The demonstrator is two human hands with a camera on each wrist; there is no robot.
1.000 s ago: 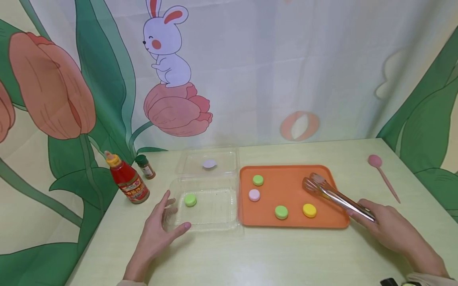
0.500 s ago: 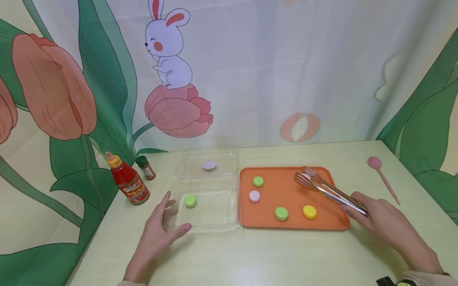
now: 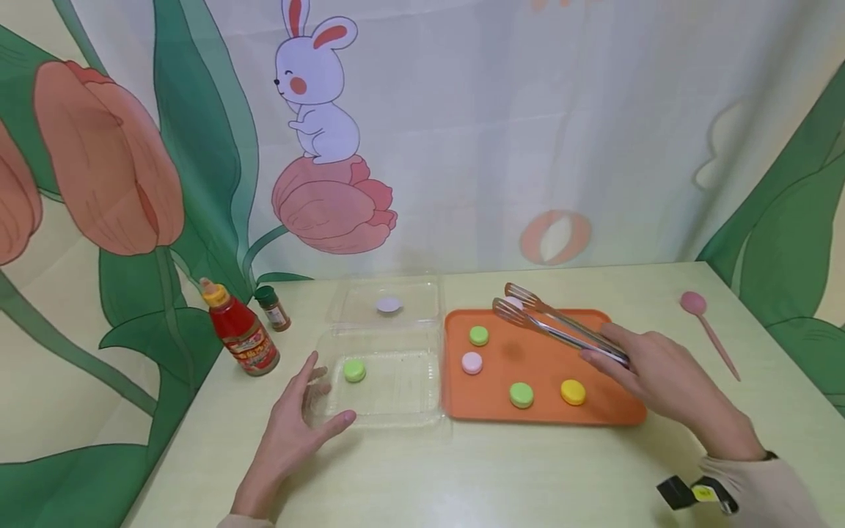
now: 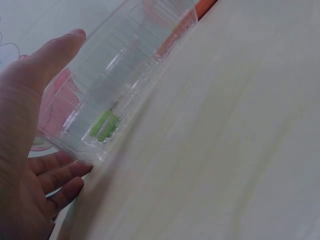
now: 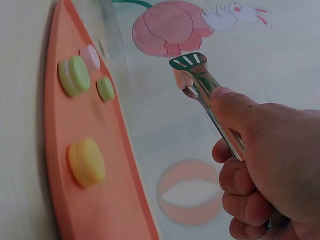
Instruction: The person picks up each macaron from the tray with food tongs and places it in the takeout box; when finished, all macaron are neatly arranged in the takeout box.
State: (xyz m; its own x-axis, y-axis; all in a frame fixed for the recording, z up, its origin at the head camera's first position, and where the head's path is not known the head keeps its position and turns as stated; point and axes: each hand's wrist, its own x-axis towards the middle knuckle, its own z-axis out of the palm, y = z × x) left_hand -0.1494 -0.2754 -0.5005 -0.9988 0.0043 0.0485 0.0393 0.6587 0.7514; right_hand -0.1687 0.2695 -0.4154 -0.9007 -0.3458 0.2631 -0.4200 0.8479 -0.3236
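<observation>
Metal tongs [image 3: 574, 334] are gripped in my right hand [image 3: 667, 378], with fingers and thumb curled round the handles. Their slotted ends pinch a pale pink macaron [image 3: 513, 302], held up over the far edge of the orange tray [image 3: 548, 367]. On that tray lie a yellow macaron [image 3: 573, 392], a pink macaron [image 3: 472, 363] and two green ones, the near green macaron [image 3: 521, 395] and the far green macaron [image 3: 478, 336]. My left hand [image 3: 287, 429] is spread at the left front corner of a clear plastic container [image 3: 403, 418]. Inside it sits one green macaron [image 3: 354, 370].
The container's lid [image 3: 350, 304] lies folded back, with a small pale oval piece [image 3: 389, 304] on it. A red sauce bottle [image 3: 244, 337] and a green-capped spice jar [image 3: 273, 309] stand at left. A pink spoon [image 3: 708, 326] lies at right. A printed curtain hangs behind.
The tongs have risen from the tray's right part and moved left and away with the pink macaron between their ends. My left hand stays by the container.
</observation>
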